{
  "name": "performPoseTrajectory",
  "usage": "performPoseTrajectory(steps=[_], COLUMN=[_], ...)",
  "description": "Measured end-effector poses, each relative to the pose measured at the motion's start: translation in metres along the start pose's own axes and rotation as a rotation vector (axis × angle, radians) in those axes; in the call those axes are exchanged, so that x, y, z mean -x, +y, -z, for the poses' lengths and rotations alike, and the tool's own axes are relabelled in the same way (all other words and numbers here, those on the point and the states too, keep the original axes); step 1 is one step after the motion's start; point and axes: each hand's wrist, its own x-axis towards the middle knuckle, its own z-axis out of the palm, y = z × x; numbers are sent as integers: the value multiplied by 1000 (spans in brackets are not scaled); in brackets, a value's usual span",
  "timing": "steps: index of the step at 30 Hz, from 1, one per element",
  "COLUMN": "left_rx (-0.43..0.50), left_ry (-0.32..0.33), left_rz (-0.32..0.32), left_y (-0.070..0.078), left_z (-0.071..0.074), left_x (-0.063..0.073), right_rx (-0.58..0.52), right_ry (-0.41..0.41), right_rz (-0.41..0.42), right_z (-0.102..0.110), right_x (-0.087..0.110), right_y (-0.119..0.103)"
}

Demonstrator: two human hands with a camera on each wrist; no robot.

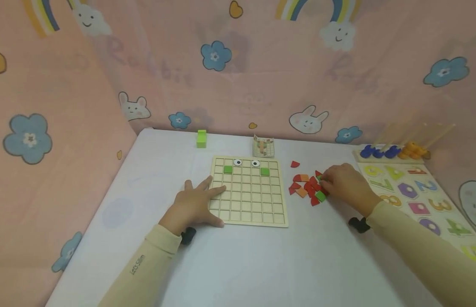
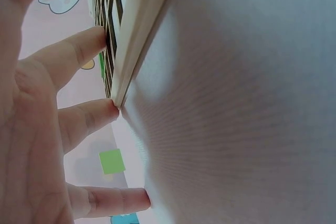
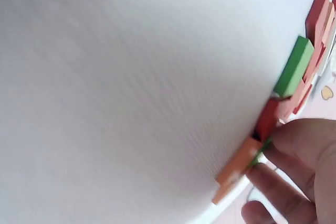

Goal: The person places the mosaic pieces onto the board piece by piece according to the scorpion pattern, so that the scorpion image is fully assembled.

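A square wooden grid board [image 1: 257, 207] lies on the white table, with two green square tiles [image 1: 228, 169] and two round eye pieces [image 1: 237, 162] near its far edge. My left hand [image 1: 197, 202] rests at the board's left side with fingers spread, some fingertips touching the board's edge [image 2: 137, 40]. To the right of the board lies a loose pile of red pieces [image 1: 311, 189], orange pieces [image 1: 301, 192] and a green tile [image 1: 320, 196]. Over the pile's right side, my right hand [image 1: 343, 185] pinches a small green piece [image 3: 261, 151] between thumb and fingers, partly hidden.
A light green block [image 1: 201, 140] and a small curled printed sheet [image 1: 263, 147] stand behind the board. On the right are a number puzzle board [image 1: 408, 187] and a peg stand [image 1: 391, 155] with blue and orange pieces. A patterned pink cloth [image 1: 253, 85] hangs behind.
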Motion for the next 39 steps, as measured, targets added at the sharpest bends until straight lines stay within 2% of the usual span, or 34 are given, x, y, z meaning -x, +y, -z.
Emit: performPoseTrajectory(steps=[3, 10, 17, 21, 24, 26, 32, 35, 39], left_rx=[1, -1, -4, -5, -5, -4, 7, 15, 14], left_ry=[1, 2, 1, 2, 2, 0, 0, 0, -7], left_rz=[2, 5, 3, 1, 0, 3, 12, 12, 13], left_y=[0, -1, -1, -1, 0, 0, -1, 0, 1], left_z=[-1, -2, -2, -1, 0, 2, 3, 3, 3], left_x=[-1, -2, -2, -2, -1, 0, 0, -1, 0], right_rx=[-2, 15, -47, -64, -101, -106, -36, 17, 97], right_ry=[-10, -22, -16, 33, 59, 70, 136, 170, 200], right_rz=[-12, 18, -3, -48, -60, -30, 191, 299, 402], right_z=[0, -2, -1, 6, 12, 13, 6, -1, -10], right_x=[-3, -6, -7, -7, -6, -8, -19, -28, -37], right_y=[2, 5, 3, -14, -42, -65, -126, -145, -158])
